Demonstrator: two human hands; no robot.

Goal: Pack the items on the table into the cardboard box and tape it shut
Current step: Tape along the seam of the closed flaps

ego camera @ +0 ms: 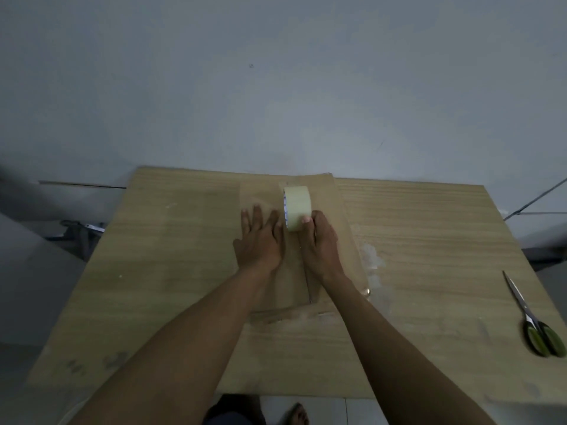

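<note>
The closed, flat brown cardboard box [264, 191] is seen in the middle of the pale wood-grain surface [171, 256], toward its far edge. The cream-coloured roll of packing tape [297, 207] is stood on edge on the box top, near its far end. The roll is judged light and stiff, with a smooth, rather slippery outer face, so it is best taken across its width. The cardboard is judged light and somewhat yielding, so it is best pressed down flat while tape is laid. The right hand [319, 243] is stretched forward, its grip closed round the near side of the roll, one fingertip laid on the outer face. The left hand [260, 237] is laid flat on the box top just left of the roll, fingers straight and spread, its grip open. A pair of green-handled steel scissors [530, 320] is seen near the right edge, well apart.
</note>
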